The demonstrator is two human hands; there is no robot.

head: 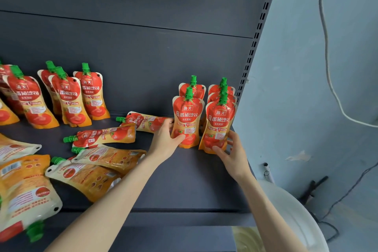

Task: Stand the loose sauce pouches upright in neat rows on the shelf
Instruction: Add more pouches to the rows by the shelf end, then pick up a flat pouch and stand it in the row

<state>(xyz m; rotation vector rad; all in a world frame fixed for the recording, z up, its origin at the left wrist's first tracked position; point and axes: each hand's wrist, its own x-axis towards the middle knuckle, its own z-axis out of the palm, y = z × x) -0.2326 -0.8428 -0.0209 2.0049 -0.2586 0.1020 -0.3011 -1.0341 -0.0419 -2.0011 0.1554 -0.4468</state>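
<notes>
Red-and-orange tomato sauce pouches with green caps stand and lie on a dark grey shelf (184, 180). At the right end, two short rows stand upright. My left hand (166, 141) grips the lower part of the front pouch of the left row (187, 116). My right hand (231, 153) holds the base of the front pouch of the right row (219, 122). Several loose pouches lie flat to the left, among them one behind my left hand (143, 121) and one further forward (102, 135).
More upright pouches (92, 94) stand at the back left. The shelf's slotted upright post (255, 47) and a pale wall (306, 88) bound the right end. A white round object (296, 217) sits below at the right, with cables hanging on the wall.
</notes>
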